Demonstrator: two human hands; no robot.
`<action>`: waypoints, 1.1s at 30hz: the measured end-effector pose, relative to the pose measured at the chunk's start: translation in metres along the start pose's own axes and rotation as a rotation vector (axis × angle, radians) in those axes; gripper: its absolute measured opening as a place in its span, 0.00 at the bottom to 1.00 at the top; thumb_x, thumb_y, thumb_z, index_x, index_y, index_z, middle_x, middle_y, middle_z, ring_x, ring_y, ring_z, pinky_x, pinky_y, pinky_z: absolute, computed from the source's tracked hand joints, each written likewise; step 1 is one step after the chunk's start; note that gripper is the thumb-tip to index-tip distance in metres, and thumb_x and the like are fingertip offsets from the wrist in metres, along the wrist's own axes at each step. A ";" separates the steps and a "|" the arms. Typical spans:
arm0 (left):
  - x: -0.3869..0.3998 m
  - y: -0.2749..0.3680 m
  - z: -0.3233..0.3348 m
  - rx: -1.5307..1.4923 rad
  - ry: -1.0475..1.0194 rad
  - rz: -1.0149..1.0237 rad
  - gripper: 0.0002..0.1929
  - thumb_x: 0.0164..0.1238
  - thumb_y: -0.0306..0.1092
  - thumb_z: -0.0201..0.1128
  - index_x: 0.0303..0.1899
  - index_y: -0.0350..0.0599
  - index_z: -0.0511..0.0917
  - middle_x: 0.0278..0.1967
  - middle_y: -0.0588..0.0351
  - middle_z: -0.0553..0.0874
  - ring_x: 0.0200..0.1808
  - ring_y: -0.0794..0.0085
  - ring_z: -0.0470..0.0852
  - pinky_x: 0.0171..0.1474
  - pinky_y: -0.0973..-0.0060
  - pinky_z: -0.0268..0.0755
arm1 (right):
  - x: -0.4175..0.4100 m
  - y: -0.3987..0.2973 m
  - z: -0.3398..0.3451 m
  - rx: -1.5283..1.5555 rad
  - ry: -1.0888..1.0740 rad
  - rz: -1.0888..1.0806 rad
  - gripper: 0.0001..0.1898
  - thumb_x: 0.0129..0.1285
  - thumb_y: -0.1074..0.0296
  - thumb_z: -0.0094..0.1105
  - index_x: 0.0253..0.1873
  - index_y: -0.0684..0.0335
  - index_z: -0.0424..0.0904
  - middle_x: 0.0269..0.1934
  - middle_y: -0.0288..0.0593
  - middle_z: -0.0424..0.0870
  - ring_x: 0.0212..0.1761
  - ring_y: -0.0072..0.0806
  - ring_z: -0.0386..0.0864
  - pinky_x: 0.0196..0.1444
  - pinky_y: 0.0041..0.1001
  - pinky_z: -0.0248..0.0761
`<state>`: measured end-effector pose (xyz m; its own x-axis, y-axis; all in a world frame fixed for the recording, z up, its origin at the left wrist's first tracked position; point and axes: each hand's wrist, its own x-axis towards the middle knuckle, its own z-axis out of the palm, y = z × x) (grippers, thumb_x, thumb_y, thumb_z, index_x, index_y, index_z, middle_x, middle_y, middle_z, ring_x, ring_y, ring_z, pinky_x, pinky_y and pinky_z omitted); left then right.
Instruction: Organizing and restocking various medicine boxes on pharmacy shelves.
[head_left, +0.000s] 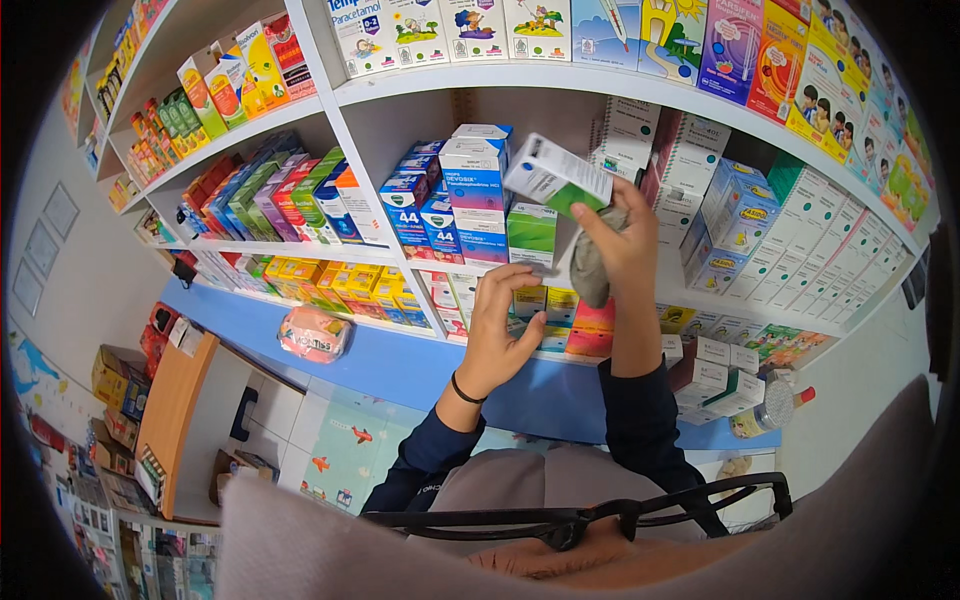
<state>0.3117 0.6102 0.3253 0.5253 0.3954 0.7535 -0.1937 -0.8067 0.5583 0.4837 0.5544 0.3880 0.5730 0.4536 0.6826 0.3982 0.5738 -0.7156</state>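
Observation:
My right hand (628, 234) grips a tilted white and green medicine box (556, 174) in front of the middle shelf. A crumpled grey cloth (591, 264) hangs from the same hand, below the box. My left hand (496, 324) has its fingers spread at the front edge of that shelf; whether the fingertips touch it I cannot tell. Just above them, a green and white carton (532, 234) stands on the shelf. To its left are stacked blue, pink and white Devosix boxes (474, 196) and blue Vicks 44 boxes (411, 214).
Stacked white paracetamol cartons (691, 169) and Fasidol boxes (731, 214) fill the shelf's right part. Overhead runs a white shelf edge (525, 75). The blue counter (405, 367) below holds a Montiss pack (315, 334), more cartons (709, 375) and a jar (763, 411).

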 end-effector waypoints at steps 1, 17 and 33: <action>0.000 0.001 0.001 -0.021 0.008 -0.012 0.21 0.55 0.25 0.64 0.52 0.39 0.74 0.55 0.44 0.75 0.57 0.51 0.73 0.61 0.63 0.65 | 0.000 -0.006 -0.003 -0.019 -0.003 0.008 0.17 0.56 0.74 0.69 0.50 0.68 0.77 0.40 0.41 0.85 0.41 0.20 0.80 0.45 0.22 0.72; 0.004 0.000 0.004 0.182 0.002 0.019 0.21 0.55 0.27 0.64 0.52 0.40 0.73 0.54 0.46 0.75 0.57 0.51 0.72 0.62 0.62 0.63 | 0.029 -0.027 0.026 -0.365 -0.151 -0.183 0.27 0.53 0.71 0.74 0.60 0.60 0.76 0.44 0.46 0.86 0.47 0.24 0.81 0.50 0.24 0.73; 0.001 0.000 0.012 0.172 0.004 0.013 0.20 0.55 0.26 0.64 0.51 0.38 0.74 0.53 0.45 0.75 0.55 0.51 0.73 0.60 0.62 0.65 | 0.003 -0.020 0.008 -0.389 -0.121 -0.074 0.32 0.54 0.63 0.73 0.63 0.64 0.72 0.52 0.52 0.83 0.52 0.40 0.81 0.55 0.31 0.71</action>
<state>0.3220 0.6053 0.3219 0.5205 0.3860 0.7616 -0.0551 -0.8749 0.4811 0.4717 0.5501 0.4057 0.4537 0.5110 0.7301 0.6896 0.3177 -0.6508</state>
